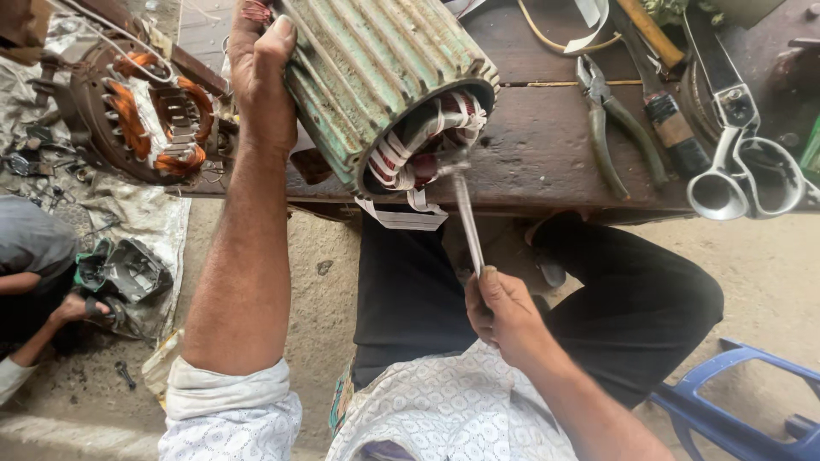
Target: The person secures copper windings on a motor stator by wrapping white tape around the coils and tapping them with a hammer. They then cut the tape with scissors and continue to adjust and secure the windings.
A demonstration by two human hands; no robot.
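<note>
A green ribbed motor housing (376, 77) lies tilted on the dark wooden bench (547, 145), its open end facing me with red and white windings (431, 141) inside. My left hand (260, 72) grips the housing's left side. My right hand (504, 312) is closed around the handle of a thin metal tool (465, 213), whose tip reaches into the windings at the opening. White tape strips (401, 218) hang from the housing's lower rim.
Pliers (611, 128), a wooden-handled tool (662, 111) and large scissors (743, 171) lie on the bench at right. Another stator with orange windings (154, 115) sits at left. A second person crouches at far left, hand (77, 307) on a part. A blue stool (743, 401) stands at lower right.
</note>
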